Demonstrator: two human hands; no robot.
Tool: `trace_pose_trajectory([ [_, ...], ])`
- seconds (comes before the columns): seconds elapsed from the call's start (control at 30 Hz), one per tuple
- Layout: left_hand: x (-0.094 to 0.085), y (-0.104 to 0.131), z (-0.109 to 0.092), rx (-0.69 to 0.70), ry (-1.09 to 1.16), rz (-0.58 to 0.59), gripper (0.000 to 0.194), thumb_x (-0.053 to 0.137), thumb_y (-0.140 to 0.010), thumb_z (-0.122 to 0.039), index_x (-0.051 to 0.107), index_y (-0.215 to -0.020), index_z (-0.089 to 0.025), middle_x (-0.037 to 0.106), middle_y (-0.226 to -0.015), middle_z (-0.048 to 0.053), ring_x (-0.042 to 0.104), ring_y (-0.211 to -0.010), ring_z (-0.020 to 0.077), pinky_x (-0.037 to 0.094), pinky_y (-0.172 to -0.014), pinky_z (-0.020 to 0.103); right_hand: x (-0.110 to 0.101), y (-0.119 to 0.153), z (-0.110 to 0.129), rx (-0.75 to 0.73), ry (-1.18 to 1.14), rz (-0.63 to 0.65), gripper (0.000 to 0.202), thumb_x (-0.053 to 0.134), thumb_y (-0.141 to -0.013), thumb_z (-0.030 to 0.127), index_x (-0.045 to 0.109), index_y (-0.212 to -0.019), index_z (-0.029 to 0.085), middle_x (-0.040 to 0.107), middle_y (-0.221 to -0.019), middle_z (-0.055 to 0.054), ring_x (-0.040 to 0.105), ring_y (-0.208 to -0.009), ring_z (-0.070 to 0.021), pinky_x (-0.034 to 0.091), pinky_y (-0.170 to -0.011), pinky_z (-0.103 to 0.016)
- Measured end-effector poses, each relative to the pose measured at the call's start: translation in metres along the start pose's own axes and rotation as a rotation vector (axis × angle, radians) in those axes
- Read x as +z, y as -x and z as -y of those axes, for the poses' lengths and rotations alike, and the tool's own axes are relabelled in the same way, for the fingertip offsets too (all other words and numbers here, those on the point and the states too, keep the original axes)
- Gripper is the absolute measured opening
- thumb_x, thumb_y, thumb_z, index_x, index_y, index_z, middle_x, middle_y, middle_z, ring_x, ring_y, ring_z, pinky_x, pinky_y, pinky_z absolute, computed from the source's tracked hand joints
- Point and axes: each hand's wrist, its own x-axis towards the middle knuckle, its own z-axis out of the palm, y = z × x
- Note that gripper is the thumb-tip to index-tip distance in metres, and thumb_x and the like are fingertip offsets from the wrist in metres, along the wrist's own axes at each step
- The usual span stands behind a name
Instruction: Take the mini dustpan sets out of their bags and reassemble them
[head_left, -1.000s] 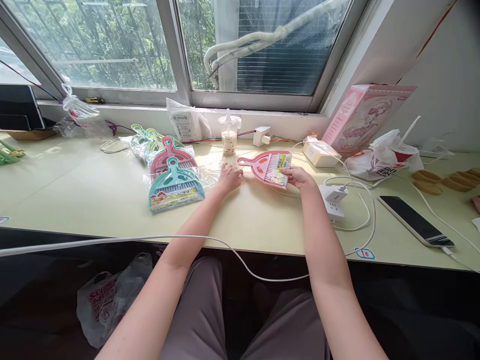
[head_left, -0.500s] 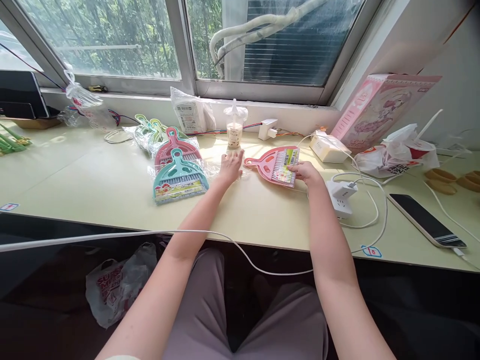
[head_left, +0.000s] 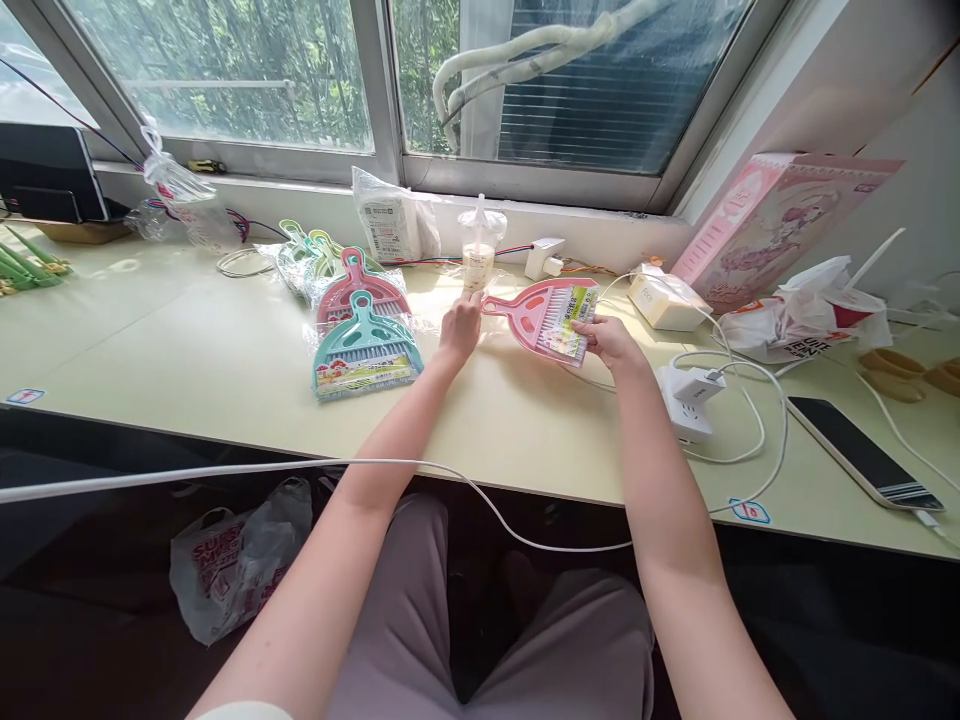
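A pink dustpan with a brush and a printed label card (head_left: 541, 318) is tilted over the desk, its handle pointing left. My right hand (head_left: 611, 343) grips it by the label edge. At the handle's tip is my left hand (head_left: 460, 328), fingers curled closed; what lies in them, if anything, is hidden. Left of that hand, a teal dustpan set (head_left: 366, 350) in clear wrap overlaps another pink dustpan set (head_left: 360, 292). Behind these are green dustpan sets (head_left: 311, 245) in crinkled plastic. A lidded drink cup (head_left: 478, 255) stands just beyond my left hand.
On the right are a white power strip (head_left: 684, 400) with looping cables, a phone (head_left: 862, 452), a small box (head_left: 667, 298) and a tall pink box (head_left: 780, 225). A white cable (head_left: 300, 466) crosses in front of the desk. A plastic-wrapped packet (head_left: 394, 220) leans at the window wall.
My left hand has gone from spread fingers to closed and shifted to the dustpan's handle tip. The pink dustpan has risen and tilted slightly in my right hand. The view has shifted a little.
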Motion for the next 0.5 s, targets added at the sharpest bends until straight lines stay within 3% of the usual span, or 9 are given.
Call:
trace_pose_trajectory([
  [0.2,0.004,0.001,-0.004,0.13,0.114,-0.079,0.045,0.041,-0.096,-0.009,0.048,-0.139,-0.02,0.061,-0.127,0.013,0.057,-0.12,0.0246,0.052,-0.09,0.033,0.012,0.001,-0.002,-0.098,0.017,-0.007,0.016,0.079,-0.07,0.009,0.07,-0.083,0.013,0.075,-0.082,-0.006,0.07,-0.071,-0.0179,0.061,-0.068,-0.033],
  [0.33,0.001,0.003,-0.008,0.139,0.126,-0.138,0.046,0.043,-0.094,-0.006,0.05,-0.136,-0.022,0.061,-0.128,0.011,0.056,-0.121,0.0248,0.054,-0.089,0.034,0.019,0.003,-0.002,-0.215,-0.002,0.002,0.024,0.084,-0.067,0.02,0.069,-0.086,0.015,0.075,-0.087,-0.004,0.07,-0.076,-0.0187,0.061,-0.068,-0.032],
  [0.5,-0.005,0.004,-0.008,0.136,0.097,-0.243,0.044,0.044,-0.093,-0.008,0.052,-0.134,-0.022,0.061,-0.127,0.011,0.052,-0.126,0.0259,0.054,-0.088,0.034,0.022,0.008,-0.002,-0.245,-0.05,0.142,0.033,0.086,-0.064,0.03,0.071,-0.089,0.016,0.076,-0.093,-0.006,0.071,-0.08,-0.0194,0.061,-0.067,-0.03],
])
